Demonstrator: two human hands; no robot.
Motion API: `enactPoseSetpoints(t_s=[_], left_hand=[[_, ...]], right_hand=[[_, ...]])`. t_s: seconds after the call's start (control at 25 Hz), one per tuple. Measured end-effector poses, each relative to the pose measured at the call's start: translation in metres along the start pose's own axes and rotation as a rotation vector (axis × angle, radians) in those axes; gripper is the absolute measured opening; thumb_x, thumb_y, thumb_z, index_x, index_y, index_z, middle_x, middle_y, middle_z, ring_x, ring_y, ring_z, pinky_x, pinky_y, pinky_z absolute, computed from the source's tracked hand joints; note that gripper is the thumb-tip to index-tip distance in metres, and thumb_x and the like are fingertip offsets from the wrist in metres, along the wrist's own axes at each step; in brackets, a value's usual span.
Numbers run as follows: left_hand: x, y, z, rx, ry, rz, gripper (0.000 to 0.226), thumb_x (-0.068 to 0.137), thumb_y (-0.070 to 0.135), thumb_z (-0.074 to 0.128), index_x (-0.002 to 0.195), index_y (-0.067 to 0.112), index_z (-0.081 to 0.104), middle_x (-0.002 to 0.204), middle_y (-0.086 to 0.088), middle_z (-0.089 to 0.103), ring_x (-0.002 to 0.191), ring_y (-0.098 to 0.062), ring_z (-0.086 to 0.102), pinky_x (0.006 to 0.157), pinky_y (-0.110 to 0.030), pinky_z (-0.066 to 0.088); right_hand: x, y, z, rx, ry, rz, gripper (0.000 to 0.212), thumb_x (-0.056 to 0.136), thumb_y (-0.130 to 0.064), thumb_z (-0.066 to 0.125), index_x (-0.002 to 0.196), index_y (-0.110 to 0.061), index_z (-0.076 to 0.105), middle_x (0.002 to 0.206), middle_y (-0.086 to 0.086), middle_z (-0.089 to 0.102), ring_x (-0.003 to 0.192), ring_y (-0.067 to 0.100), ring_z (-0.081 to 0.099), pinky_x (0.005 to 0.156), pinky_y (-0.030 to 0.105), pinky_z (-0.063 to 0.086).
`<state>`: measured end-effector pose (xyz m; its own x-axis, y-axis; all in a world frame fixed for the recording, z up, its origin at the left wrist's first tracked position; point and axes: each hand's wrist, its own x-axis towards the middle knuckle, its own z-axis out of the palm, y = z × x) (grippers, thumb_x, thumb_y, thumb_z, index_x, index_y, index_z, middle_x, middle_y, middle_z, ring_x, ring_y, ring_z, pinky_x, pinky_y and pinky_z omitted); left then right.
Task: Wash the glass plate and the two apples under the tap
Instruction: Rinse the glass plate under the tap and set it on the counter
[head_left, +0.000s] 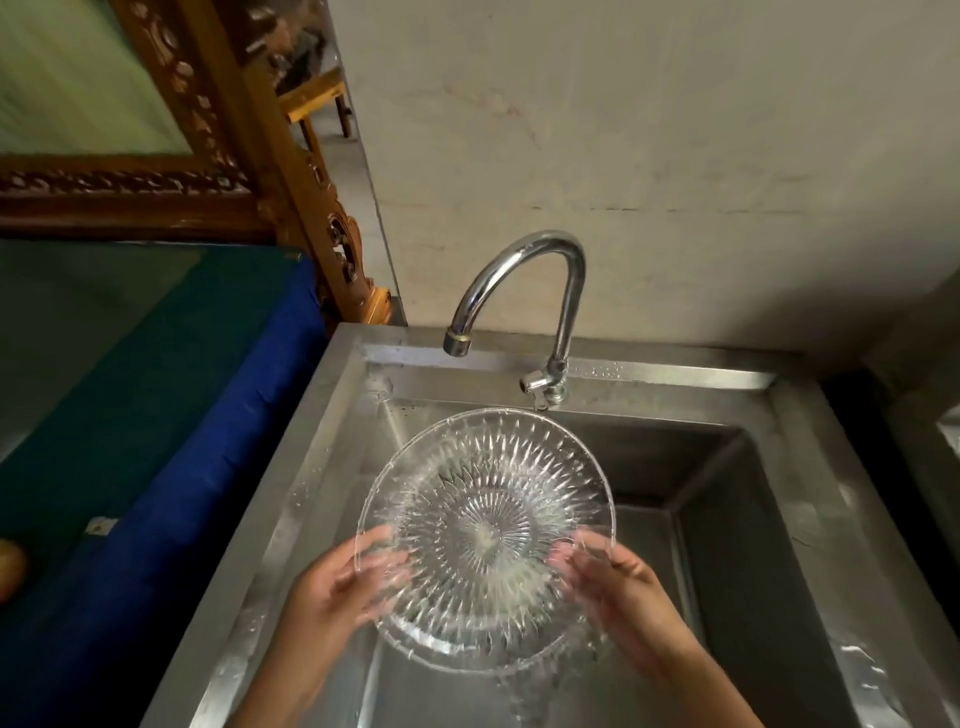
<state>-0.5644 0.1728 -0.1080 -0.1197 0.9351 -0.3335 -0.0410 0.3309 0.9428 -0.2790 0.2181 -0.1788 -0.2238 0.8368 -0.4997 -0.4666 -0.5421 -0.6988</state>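
Glass plate is held out over the steel sink, tilted so its cut starburst pattern faces up toward the camera, and it is gripped on both sides at once. On the near left rim the left hand is clamped, thumb laid over the top edge and the fingers seen blurred through the glass underneath. On the near right rim the right hand is curled the same way, thumb on the upper face, fingertips tucked behind the plate. Water is seen running off the plate's lowest edge and falling in a thin stream into the basin below. Droplets and wet streaks are scattered across the sink's left ledge and front wall.

Behind the plate's far rim the chrome tap is arched over the basin, its spout pointed down to the left of the plate's top edge; whether water is leaving the spout cannot be told. Left of the sink, a counter draped in blue cloth is seen, and at the far left edge one apple is just caught in view, resting on that surface, well apart from the hands. A carved wooden frame is stood beyond the counter, against the pale wall.
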Motion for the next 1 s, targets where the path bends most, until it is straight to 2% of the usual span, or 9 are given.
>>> enactPoseSetpoints(t_s=[0.12,0.28,0.4,0.52,0.64,0.72,0.8,0.88,1.0], left_hand=[[-0.012,0.012,0.01,0.12,0.012,0.064,0.032,0.084,-0.006,0.057,0.106,0.016,0.063,0.086,0.003,0.077,0.083,-0.011,0.073,0.064,-0.018,0.058],[-0.028,0.05,0.032,0.153,-0.016,0.144,0.027,0.082,-0.01,0.057,0.102,0.007,0.064,0.077,0.006,0.077,0.076,-0.008,0.073,0.058,-0.012,0.054],[-0.04,0.095,0.048,0.154,-0.072,0.23,0.028,0.082,-0.007,0.058,0.103,0.011,0.065,0.08,0.008,0.077,0.081,-0.01,0.073,0.063,-0.015,0.057],[-0.052,0.141,0.059,0.149,-0.108,0.324,0.03,0.082,-0.007,0.059,0.106,0.009,0.065,0.087,0.002,0.076,0.082,-0.008,0.073,0.066,-0.013,0.056],[-0.062,0.184,0.062,0.136,-0.141,0.396,0.031,0.08,-0.01,0.059,0.109,0.002,0.063,0.09,0.0,0.074,0.079,-0.006,0.073,0.066,-0.009,0.054],[-0.069,0.207,0.061,0.114,-0.17,0.428,0.033,0.08,-0.014,0.057,0.111,-0.006,0.06,0.088,-0.004,0.072,0.074,-0.005,0.073,0.064,-0.009,0.054],[-0.069,0.218,0.06,0.082,-0.182,0.438,0.034,0.079,-0.016,0.056,0.113,-0.01,0.057,0.091,-0.011,0.07,0.071,-0.006,0.073,0.062,-0.01,0.054],[-0.073,0.23,0.061,0.075,-0.188,0.464,0.036,0.08,-0.015,0.056,0.116,-0.01,0.056,0.094,-0.013,0.069,0.07,-0.005,0.073,0.06,-0.011,0.054],[-0.082,0.242,0.065,0.088,-0.213,0.518,0.035,0.08,-0.015,0.056,0.114,-0.009,0.057,0.1,-0.014,0.067,0.067,-0.002,0.072,0.058,-0.011,0.055]], right_hand=[[-0.032,-0.022,-0.006,0.064,-0.013,-0.056,0.027,0.071,0.001,0.062,0.098,0.003,0.067,0.091,0.018,0.075,0.082,0.025,0.074,0.069,0.029,0.061],[-0.086,-0.085,-0.002,-0.081,-0.069,-0.228,0.023,0.065,0.0,0.067,0.087,0.0,0.075,0.091,0.014,0.076,0.085,0.024,0.073,0.076,0.03,0.06],[-0.122,-0.14,0.009,-0.223,-0.045,-0.347,0.021,0.064,-0.001,0.069,0.084,-0.001,0.075,0.089,0.011,0.077,0.08,0.023,0.074,0.073,0.028,0.06],[-0.155,-0.188,0.026,-0.346,-0.033,-0.476,0.019,0.063,-0.006,0.071,0.081,-0.007,0.077,0.088,0.006,0.078,0.078,0.019,0.073,0.076,0.028,0.06],[-0.187,-0.223,0.05,-0.426,-0.038,-0.634,0.027,0.064,-0.01,0.074,0.089,0.001,0.073,0.094,0.007,0.077,0.084,0.019,0.072,0.074,0.027,0.06],[-0.211,-0.239,0.068,-0.465,-0.019,-0.726,0.026,0.064,-0.011,0.074,0.088,-0.001,0.074,0.093,0.003,0.078,0.085,0.015,0.073,0.07,0.022,0.058],[-0.223,-0.248,0.08,-0.505,-0.013,-0.78,0.018,0.066,-0.012,0.074,0.084,-0.012,0.078,0.091,-0.003,0.078,0.085,0.011,0.072,0.07,0.019,0.057],[-0.24,-0.252,0.089,-0.53,0.023,-0.823,0.018,0.072,-0.005,0.072,0.082,-0.018,0.078,0.088,-0.004,0.078,0.082,0.008,0.072,0.073,0.02,0.058],[-0.264,-0.25,0.093,-0.524,0.084,-0.86,0.023,0.076,0.002,0.069,0.085,-0.017,0.078,0.088,0.001,0.077,0.084,0.011,0.071,0.081,0.025,0.056]])
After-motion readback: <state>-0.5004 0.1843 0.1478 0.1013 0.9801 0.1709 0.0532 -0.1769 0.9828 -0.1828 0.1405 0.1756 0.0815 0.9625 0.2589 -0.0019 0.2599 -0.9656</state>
